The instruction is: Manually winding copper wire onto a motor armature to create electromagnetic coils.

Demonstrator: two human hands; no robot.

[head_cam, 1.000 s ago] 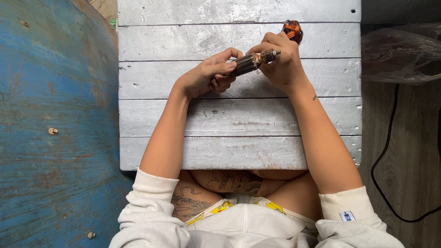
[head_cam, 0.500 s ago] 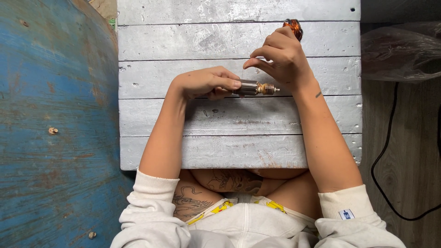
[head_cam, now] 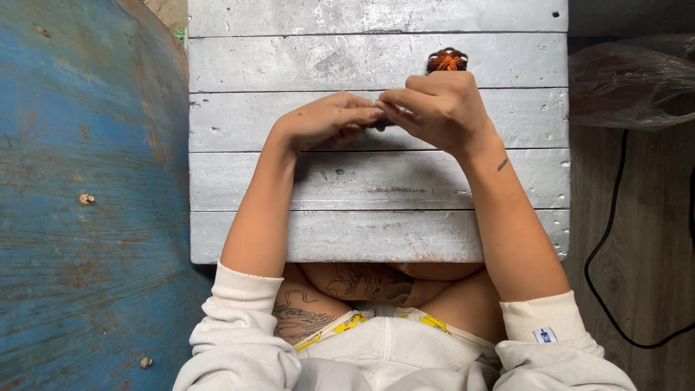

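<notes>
A counter (head_cam: 376,181) of grey-painted planks, scuffed and scratched, fills the middle of the frame. At upper centre, the left hand (head_cam: 322,122) and right hand (head_cam: 441,108) meet fingertip to fingertip, fingers closed on a small dark part (head_cam: 381,124) — mostly hidden between them. An orange-brown wound piece (head_cam: 447,60) peeks out just above the right hand. Worn blue wood (head_cam: 87,195) covers the left side; at right — a clear plastic bag (head_cam: 630,80) and a black cable (head_cam: 615,239) on a wooden floor (head_cam: 651,289).

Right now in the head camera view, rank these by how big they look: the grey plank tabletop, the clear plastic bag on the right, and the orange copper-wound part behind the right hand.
1. Grey plank tabletop
2. Clear plastic bag, partly cut off by the frame edge
3. Orange copper-wound part, mostly hidden behind the right hand, so its full size is unsure
</notes>
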